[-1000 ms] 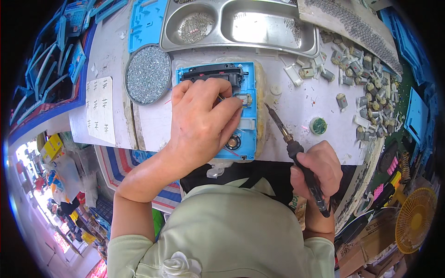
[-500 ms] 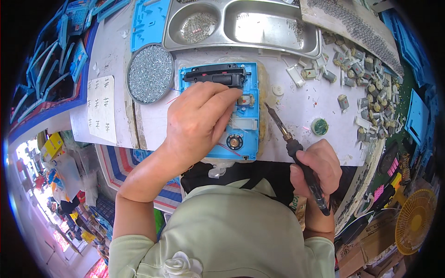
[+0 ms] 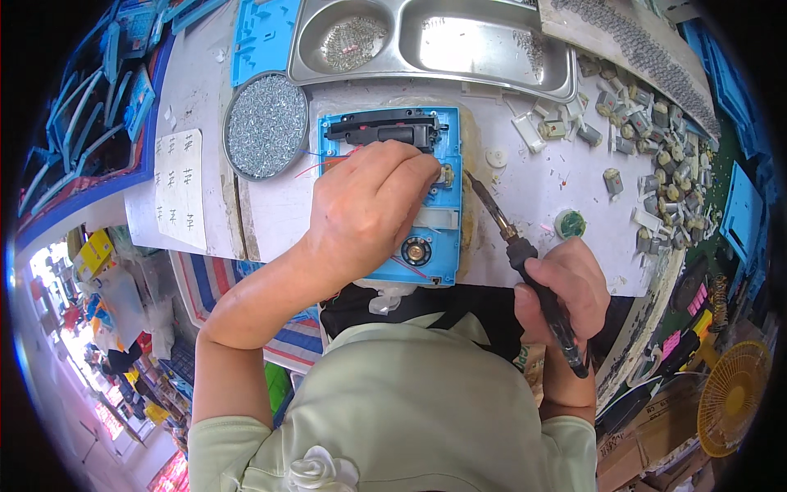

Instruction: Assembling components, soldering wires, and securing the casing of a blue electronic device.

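Note:
A blue plastic casing (image 3: 448,246) lies open on the table before me, fitted with a black plastic part (image 3: 369,127) along its far side and a small round speaker (image 3: 416,251) near its front. My left hand (image 3: 361,205) reaches over it, fingers pinched together beside a small motor (image 3: 446,175); whatever is between the fingertips is hidden. Thin red wires (image 3: 313,166) stick out left of this hand. In my right hand (image 3: 576,283) is a soldering iron (image 3: 533,275), gripped by its black handle. Its tip points up-left, close to the casing's right edge.
A round tray of screws (image 3: 266,127) sits left of the casing. Behind stands a steel compartment tray (image 3: 426,78) with small metal parts. Several small motors (image 3: 656,156) are heaped at the right, past a small green-filled pot (image 3: 569,223). Blue casings (image 3: 106,107) are piled at far left.
My left hand has shifted a little to the right, covering more of the motor. The soldering iron's tip has moved slightly up and left, nearer the casing's edge.

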